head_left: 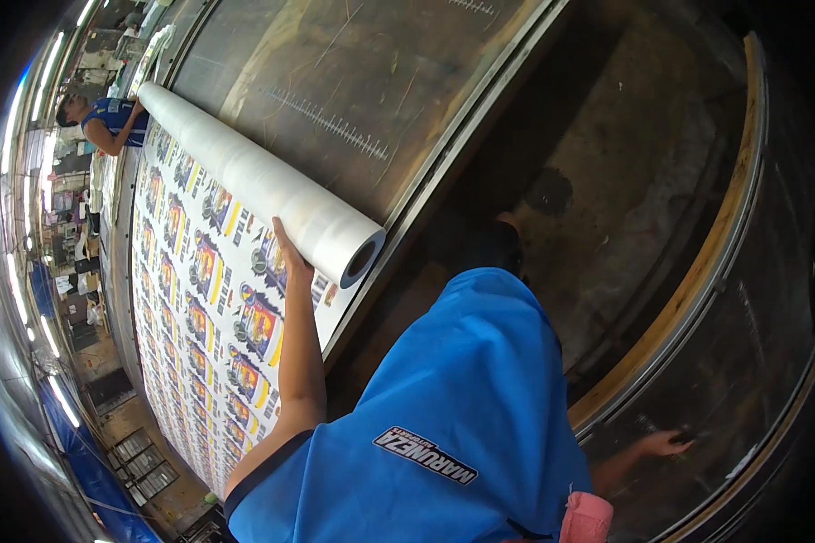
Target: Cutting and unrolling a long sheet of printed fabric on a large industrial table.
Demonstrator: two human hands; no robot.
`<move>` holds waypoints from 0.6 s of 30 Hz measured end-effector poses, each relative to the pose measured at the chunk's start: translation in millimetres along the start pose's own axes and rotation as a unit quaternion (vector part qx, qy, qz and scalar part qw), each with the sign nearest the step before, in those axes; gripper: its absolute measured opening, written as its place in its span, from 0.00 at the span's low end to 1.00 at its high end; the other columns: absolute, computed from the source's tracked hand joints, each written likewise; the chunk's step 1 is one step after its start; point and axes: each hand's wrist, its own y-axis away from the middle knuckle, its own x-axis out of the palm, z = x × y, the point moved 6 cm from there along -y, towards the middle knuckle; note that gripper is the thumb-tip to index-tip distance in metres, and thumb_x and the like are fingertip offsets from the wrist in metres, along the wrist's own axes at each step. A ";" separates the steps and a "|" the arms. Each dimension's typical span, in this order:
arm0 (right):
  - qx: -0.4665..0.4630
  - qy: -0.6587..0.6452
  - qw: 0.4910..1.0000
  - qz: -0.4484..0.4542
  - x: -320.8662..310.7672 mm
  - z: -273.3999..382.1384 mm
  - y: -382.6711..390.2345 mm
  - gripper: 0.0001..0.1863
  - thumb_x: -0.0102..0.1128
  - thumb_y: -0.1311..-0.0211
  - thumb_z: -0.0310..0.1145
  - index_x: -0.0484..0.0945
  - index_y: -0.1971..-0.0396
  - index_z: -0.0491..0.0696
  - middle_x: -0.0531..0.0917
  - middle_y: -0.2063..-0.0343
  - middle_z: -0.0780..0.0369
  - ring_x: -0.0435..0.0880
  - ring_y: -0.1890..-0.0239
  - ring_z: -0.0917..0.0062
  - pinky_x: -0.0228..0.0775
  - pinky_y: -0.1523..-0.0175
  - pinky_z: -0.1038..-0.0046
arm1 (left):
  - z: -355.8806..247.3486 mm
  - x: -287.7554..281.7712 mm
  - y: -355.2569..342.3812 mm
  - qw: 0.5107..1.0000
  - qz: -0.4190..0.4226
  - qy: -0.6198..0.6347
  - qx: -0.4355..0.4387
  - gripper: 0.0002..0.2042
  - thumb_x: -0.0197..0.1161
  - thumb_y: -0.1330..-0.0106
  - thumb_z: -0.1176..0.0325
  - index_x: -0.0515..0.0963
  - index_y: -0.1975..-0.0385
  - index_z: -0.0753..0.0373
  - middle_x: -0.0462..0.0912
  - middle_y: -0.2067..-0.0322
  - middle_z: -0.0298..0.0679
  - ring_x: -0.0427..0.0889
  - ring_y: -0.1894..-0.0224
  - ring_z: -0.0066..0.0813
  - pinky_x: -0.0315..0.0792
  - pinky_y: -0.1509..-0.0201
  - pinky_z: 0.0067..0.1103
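A long white roll (263,185) lies across the table, its hollow dark core showing at the near end. From under it spreads a printed sheet (199,308) with rows of repeated colourful designs on white. My left hand (292,256) rests against the roll's side close to that near end, fingers stretched out along it. Well apart from the roll, my right hand (663,443) is out at the lower right over a dark surface, its fingers loosely apart; I see nothing plainly held in them. At the roll's far end another person (113,125) in a blue sleeveless top reaches a hand to it.
Beyond the roll is the bare dark tabletop (335,81) with scale-like marks, bounded by a metal edge rail (480,113). A dark gap with floor (598,208) separates it from a second dark table with a wooden edge (679,344). Something pink (586,519) shows at the lower edge.
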 end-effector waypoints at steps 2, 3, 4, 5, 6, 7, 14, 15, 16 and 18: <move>-0.031 -0.159 0.986 0.047 70.2 61.7 -54.8 0.23 0.55 0.29 0.25 0.65 0.38 0.36 0.79 0.47 0.49 0.80 0.46 0.63 0.71 0.39 0.65 | -0.1 42.3 -39.3 0.998 0.058 0.013 0.026 0.44 0.53 0.36 0.32 0.59 0.31 0.62 0.70 0.37 0.47 0.72 0.37 0.44 0.68 0.34 0.37; -0.042 -0.177 0.982 0.051 100.4 97.2 -78.5 0.22 0.54 0.29 0.26 0.65 0.38 0.36 0.80 0.48 0.49 0.81 0.47 0.65 0.70 0.39 0.66 | 0.1 74.2 -43.7 0.998 0.046 0.000 0.046 0.44 0.52 0.36 0.31 0.59 0.31 0.62 0.69 0.36 0.47 0.70 0.36 0.44 0.66 0.33 0.37; -0.054 -0.196 0.977 0.055 132.1 133.0 -98.9 0.21 0.54 0.28 0.26 0.66 0.39 0.36 0.81 0.49 0.50 0.82 0.47 0.66 0.70 0.38 0.66 | -2.3 100.3 -50.4 0.998 0.044 0.002 0.041 0.44 0.52 0.36 0.31 0.59 0.31 0.62 0.69 0.36 0.47 0.70 0.36 0.44 0.66 0.33 0.37; -0.063 -0.236 0.968 0.064 164.4 159.3 -118.8 0.22 0.53 0.28 0.26 0.65 0.38 0.36 0.81 0.49 0.49 0.82 0.47 0.66 0.70 0.38 0.66 | -3.5 125.1 -58.5 0.998 0.044 0.006 0.034 0.44 0.52 0.37 0.31 0.59 0.31 0.62 0.68 0.36 0.47 0.70 0.36 0.44 0.66 0.32 0.37; -0.075 -0.276 0.955 0.077 198.5 193.7 -139.8 0.22 0.53 0.28 0.26 0.64 0.38 0.36 0.81 0.49 0.49 0.82 0.47 0.66 0.70 0.38 0.67 | -4.7 145.2 -65.9 0.999 0.040 0.011 0.027 0.45 0.52 0.37 0.31 0.58 0.31 0.62 0.68 0.35 0.47 0.70 0.36 0.44 0.65 0.32 0.36; -0.071 -0.277 0.953 0.095 229.0 235.6 -146.5 0.21 0.51 0.28 0.24 0.63 0.38 0.35 0.80 0.49 0.48 0.81 0.47 0.64 0.71 0.38 0.66 | -9.4 167.5 -72.7 0.998 0.060 0.008 0.026 0.45 0.53 0.37 0.31 0.58 0.31 0.62 0.68 0.35 0.46 0.70 0.36 0.43 0.65 0.32 0.36; -0.066 -0.367 0.895 0.244 407.4 446.1 -175.8 0.25 0.43 0.31 0.17 0.59 0.34 0.37 0.77 0.45 0.46 0.78 0.44 0.61 0.71 0.36 0.67 | -28.4 320.9 -125.9 0.998 0.050 0.029 0.012 0.43 0.55 0.36 0.34 0.57 0.30 0.61 0.67 0.35 0.45 0.68 0.34 0.41 0.65 0.31 0.34; -0.071 -0.413 0.870 0.260 423.6 479.8 -178.5 0.27 0.39 0.34 0.14 0.59 0.34 0.37 0.76 0.44 0.46 0.78 0.43 0.61 0.69 0.35 0.67 | -28.3 337.7 -136.1 0.998 0.049 0.032 0.010 0.43 0.55 0.36 0.34 0.57 0.30 0.61 0.67 0.35 0.45 0.68 0.34 0.41 0.65 0.31 0.34; -0.075 -0.413 0.870 0.258 441.7 499.6 -187.5 0.27 0.39 0.34 0.14 0.59 0.34 0.37 0.76 0.44 0.46 0.78 0.43 0.61 0.69 0.35 0.67 | -26.8 355.5 -148.3 0.998 0.048 0.026 0.018 0.43 0.55 0.36 0.34 0.57 0.31 0.62 0.67 0.35 0.45 0.67 0.34 0.40 0.64 0.31 0.33; -0.104 -0.459 0.834 0.288 470.5 535.8 -201.8 0.28 0.37 0.36 0.13 0.58 0.34 0.37 0.76 0.45 0.46 0.78 0.43 0.62 0.69 0.35 0.66 | -26.7 393.8 -173.2 0.998 0.052 0.021 0.023 0.43 0.55 0.35 0.34 0.58 0.31 0.62 0.67 0.35 0.44 0.66 0.33 0.39 0.63 0.30 0.32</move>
